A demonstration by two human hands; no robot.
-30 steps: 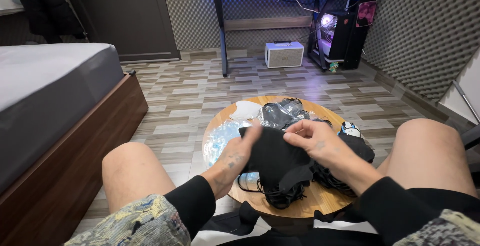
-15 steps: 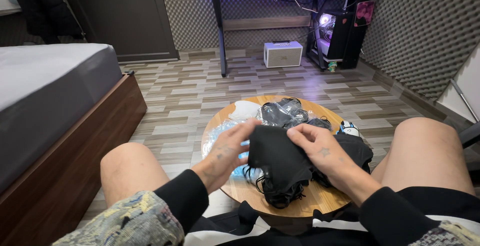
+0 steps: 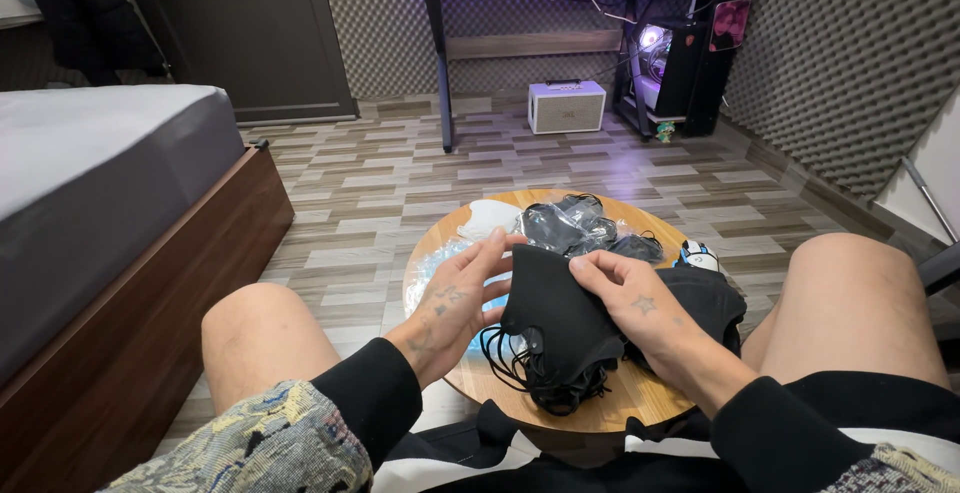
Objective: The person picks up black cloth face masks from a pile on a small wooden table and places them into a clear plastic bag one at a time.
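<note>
Black mask (image 3: 560, 303), soft fabric, held up over the near half of the round wooden table (image 3: 640, 408), between the knees. Pinched at its top edge by the right hand (image 3: 632, 295), thumb and fingertips closed on the cloth. Flanked on its left side by the left hand (image 3: 462, 293), fingers stretched out long against the fabric, thumb hidden behind it; cannot tell whether that hand truly grips or only steadies.

Under the held mask, toward the near edge of the table, a loose heap of black masks (image 3: 550, 385), unwrapped, ear loops tangled and spilling outward. More black cloth (image 3: 712, 298) by the right edge, partly under the right wrist.

At the far edge, clear bags of dark masks (image 3: 575, 225), seemingly not yet opened. Just left of them, a white mask (image 3: 488, 218). Along the left edge, crumpled clear wrappers (image 3: 430, 265), apparently empty.

Judging by how all this lies: a good share out of its wrapping and heaped, one piece in hand, a smaller bagged batch untouched at the far edge. Exact counts impossible to tell.
</note>
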